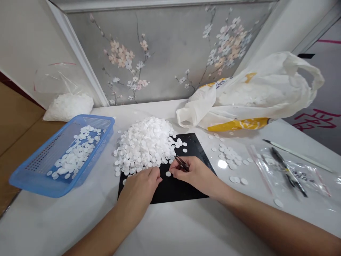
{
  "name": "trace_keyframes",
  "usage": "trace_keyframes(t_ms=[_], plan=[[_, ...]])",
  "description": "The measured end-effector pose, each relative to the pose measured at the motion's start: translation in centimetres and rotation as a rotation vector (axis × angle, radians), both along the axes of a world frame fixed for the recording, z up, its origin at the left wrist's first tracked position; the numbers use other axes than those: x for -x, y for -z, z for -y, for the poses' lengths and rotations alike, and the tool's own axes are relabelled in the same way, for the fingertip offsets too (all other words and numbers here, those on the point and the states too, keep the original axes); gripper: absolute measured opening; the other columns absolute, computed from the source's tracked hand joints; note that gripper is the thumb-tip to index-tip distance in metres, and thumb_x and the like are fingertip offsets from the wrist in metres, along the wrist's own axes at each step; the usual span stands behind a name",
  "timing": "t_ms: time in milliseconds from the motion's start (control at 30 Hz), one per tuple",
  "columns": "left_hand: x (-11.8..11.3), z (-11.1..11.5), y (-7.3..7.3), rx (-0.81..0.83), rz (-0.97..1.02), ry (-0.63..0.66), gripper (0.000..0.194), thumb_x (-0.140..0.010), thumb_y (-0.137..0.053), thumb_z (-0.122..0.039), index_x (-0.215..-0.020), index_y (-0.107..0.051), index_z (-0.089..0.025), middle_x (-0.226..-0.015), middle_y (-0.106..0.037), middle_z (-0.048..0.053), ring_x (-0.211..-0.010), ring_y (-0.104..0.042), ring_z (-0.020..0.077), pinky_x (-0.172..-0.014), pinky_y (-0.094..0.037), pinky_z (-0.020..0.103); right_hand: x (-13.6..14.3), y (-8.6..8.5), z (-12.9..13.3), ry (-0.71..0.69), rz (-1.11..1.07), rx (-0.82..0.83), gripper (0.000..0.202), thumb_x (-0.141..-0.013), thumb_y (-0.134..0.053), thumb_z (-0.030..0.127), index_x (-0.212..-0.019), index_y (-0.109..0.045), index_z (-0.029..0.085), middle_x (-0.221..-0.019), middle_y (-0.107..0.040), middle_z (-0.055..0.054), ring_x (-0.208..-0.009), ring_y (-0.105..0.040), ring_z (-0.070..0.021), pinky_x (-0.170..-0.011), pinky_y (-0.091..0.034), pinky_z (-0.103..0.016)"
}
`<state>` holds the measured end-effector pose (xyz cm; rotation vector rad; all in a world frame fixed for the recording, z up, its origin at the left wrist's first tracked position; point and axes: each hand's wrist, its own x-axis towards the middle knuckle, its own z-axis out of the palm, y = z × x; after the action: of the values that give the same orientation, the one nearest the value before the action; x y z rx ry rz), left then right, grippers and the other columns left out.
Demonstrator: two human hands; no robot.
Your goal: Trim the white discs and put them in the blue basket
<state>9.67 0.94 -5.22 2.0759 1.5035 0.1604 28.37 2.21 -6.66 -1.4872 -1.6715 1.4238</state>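
Note:
A large heap of small white discs (pixel 147 140) lies on the white table and over the back left of a black mat (pixel 173 188). My left hand (pixel 142 183) is at the mat's front left, below the heap, its fingers curled together; what they hold, if anything, is hidden. To its right, my right hand (pixel 190 172) grips dark tweezers (pixel 182 163) between thumb and fingers. Beside my right fingertips, a single white disc (pixel 168 174) sits on the mat. Between the two hands a strip of black mat shows.
On the left stands a blue basket (pixel 48 186) with white discs inside, a clear bag of white pieces (pixel 69 106) behind it. A white and yellow plastic bag (pixel 239 103) lies back right. Loose discs (pixel 229 154), a black pen (pixel 278 156), a white pointed tool (pixel 298 154) and a clear bag (pixel 317 181) are right.

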Motion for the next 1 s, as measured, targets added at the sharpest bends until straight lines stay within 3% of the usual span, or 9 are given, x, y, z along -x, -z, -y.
trace_keyframes(t_ms=[100,300,433,533,667,767,867,1000], plan=[[-0.1,-0.1,-0.1,0.047,0.059,-0.052,0.015,-0.087,-0.044,-0.024,-0.073,-0.046,-0.020,-0.067,-0.054,0.001,-0.057,-0.042,0.0148,-0.053,-0.019,0.026,-0.1,-0.1,0.0,0.005,0.064,-0.048,0.014,-0.081,-0.051,0.024,-0.070,-0.056,0.015,-0.062,-0.049,0.004,-0.057,-0.040,-0.0083,-0.053,-0.032,-0.021],[0.9,-0.6,-1.0,0.487,0.642,-0.290,0.025,-0.089,-0.044,-0.041,-0.078,-0.043,-0.018,-0.079,-0.063,0.003,-0.056,-0.041,0.0093,-0.056,-0.033,0.022,-0.3,-0.1,0.4,-0.055,0.183,-0.274,0.013,-0.087,-0.051,0.020,-0.082,-0.063,0.018,-0.079,-0.061,0.000,-0.070,-0.055,-0.0113,-0.064,-0.040,-0.023],[1.5,-0.9,-0.6,0.646,0.838,-0.385,0.026,-0.085,-0.054,-0.037,-0.075,-0.041,-0.017,-0.078,-0.064,0.003,-0.054,-0.041,0.0063,-0.051,-0.029,0.018,-0.2,0.2,0.4,-0.157,0.309,-0.296,0.005,-0.083,-0.060,0.020,-0.079,-0.060,0.017,-0.083,-0.057,-0.001,-0.067,-0.052,-0.0109,-0.060,-0.038,-0.023],[1.7,-1.1,-0.6,0.657,0.880,-0.419,0.022,-0.082,-0.058,-0.030,-0.074,-0.043,-0.016,-0.076,-0.065,0.004,-0.052,-0.039,0.0050,-0.046,-0.023,0.017,-0.1,0.3,0.3,-0.185,0.364,-0.289,0.009,-0.080,-0.063,0.019,-0.075,-0.055,0.017,-0.083,-0.055,0.000,-0.063,-0.048,-0.0097,-0.056,-0.035,-0.023],[2.4,-1.5,-1.2,0.637,0.931,-0.490,0.013,-0.082,-0.057,-0.026,-0.086,-0.051,-0.016,-0.075,-0.064,0.003,-0.051,-0.040,0.0049,-0.043,-0.021,0.017,-0.2,-0.2,0.1,-0.132,0.249,-0.221,0.011,-0.081,-0.059,0.022,-0.074,-0.051,0.018,-0.067,-0.050,0.003,-0.056,-0.043,-0.0086,-0.051,-0.033,-0.021],[2.9,-1.9,-1.3,0.590,0.956,-0.518,0.018,-0.085,-0.053,-0.030,-0.094,-0.057,-0.014,-0.079,-0.064,0.005,-0.054,-0.044,0.0059,-0.042,-0.023,0.017,0.0,-0.9,-0.5,-0.091,0.181,-0.174,0.006,-0.084,-0.053,0.022,-0.079,-0.053,0.019,-0.064,-0.051,0.004,-0.054,-0.041,-0.0086,-0.050,-0.032,-0.021],[3.1,-2.0,-1.1,0.559,0.968,-0.532,0.029,-0.088,-0.050,-0.038,-0.100,-0.059,-0.013,-0.079,-0.064,0.007,-0.057,-0.049,0.0079,-0.043,-0.026,0.017,0.8,-1.2,-1.3,-0.105,0.180,-0.262,0.006,-0.085,-0.055,0.021,-0.083,-0.060,0.019,-0.072,-0.057,0.002,-0.061,-0.048,-0.0097,-0.057,-0.036,-0.022],[3.2,-2.1,-0.7,0.554,0.978,-0.532,0.031,-0.088,-0.048,-0.040,-0.103,-0.057,-0.015,-0.081,-0.063,0.007,-0.060,-0.052,0.0095,-0.045,-0.029,0.018,2.3,-0.3,-2.1,-0.198,0.217,-0.397,0.008,-0.084,-0.059,0.017,-0.087,-0.066,0.019,-0.080,-0.060,-0.001,-0.070,-0.055,-0.0120,-0.064,-0.040,-0.023]])
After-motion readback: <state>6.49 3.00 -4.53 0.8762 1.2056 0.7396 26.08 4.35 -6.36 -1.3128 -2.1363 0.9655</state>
